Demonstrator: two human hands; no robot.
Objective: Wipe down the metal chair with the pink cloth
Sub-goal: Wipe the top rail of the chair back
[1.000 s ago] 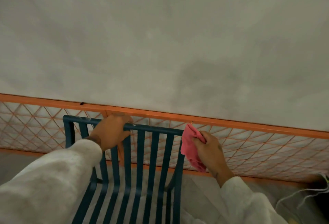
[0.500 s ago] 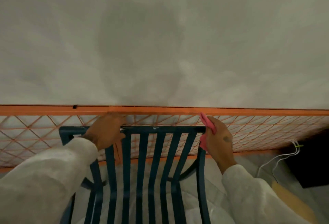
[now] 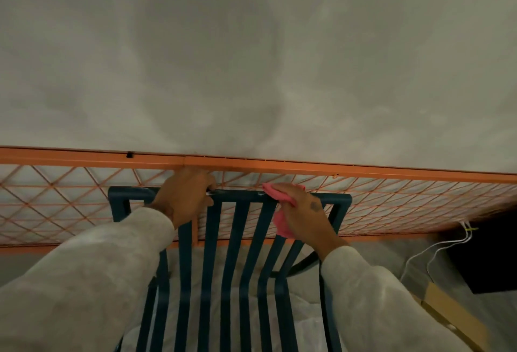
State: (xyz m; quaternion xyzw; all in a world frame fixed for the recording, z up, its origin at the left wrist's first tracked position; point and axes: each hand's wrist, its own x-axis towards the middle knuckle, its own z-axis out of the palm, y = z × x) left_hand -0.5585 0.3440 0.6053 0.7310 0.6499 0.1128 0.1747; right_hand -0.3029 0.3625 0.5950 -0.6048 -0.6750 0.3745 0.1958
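Grey concrete wall behind orange mesh fence (image 3: 363, 206), left hand (image 3: 183, 197) curled round blue metal chair (image 3: 240, 239) top rail, right hand (image 3: 303, 216) gripping pink cloth (image 3: 281, 197) on rail, no readable writing

Dim, flat indoor light, soft shadows on wall (image 3: 251, 57), wide-angle bend at edges, slight blur

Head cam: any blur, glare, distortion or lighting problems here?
Head view: dim, flat light; one small glint on the metal chair top rail; the wide angle bows the orange rail; sleeves at the bottom look soft; left hand, right hand and pink cloth are legible.
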